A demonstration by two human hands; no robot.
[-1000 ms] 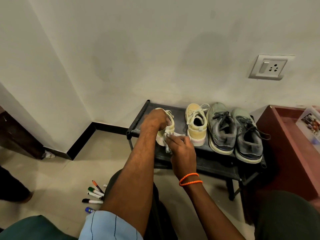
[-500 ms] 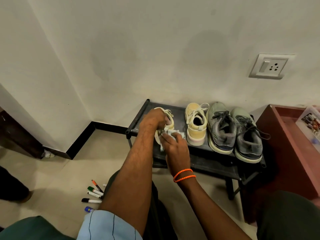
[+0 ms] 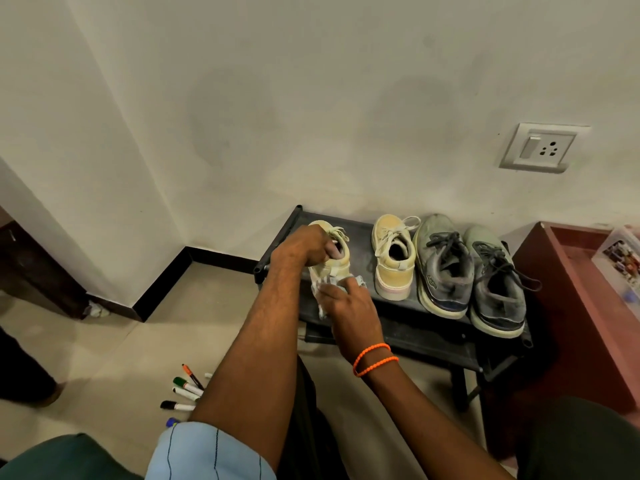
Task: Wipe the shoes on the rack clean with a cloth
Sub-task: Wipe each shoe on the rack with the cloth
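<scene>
Shoes stand in a row on the black rack point(image 3: 429, 327) against the wall. Starting at the left, we see marker pens point(image 3: 183, 393) scattered on the floor. Next, our left hand point(image 3: 304, 247) grips the collar of the left cream sneaker point(image 3: 332, 261), fingers curled into its opening, at the rack's left end. Just below it our right hand point(image 3: 349, 306), an orange bracelet point(image 3: 375, 360) at its wrist, presses a white cloth point(image 3: 320, 296) against that sneaker's heel. Beside them stands the second cream sneaker point(image 3: 393, 258), then two grey sneakers point(image 3: 471, 275) touching each other. A wall socket point(image 3: 542, 147) sits above them.
</scene>
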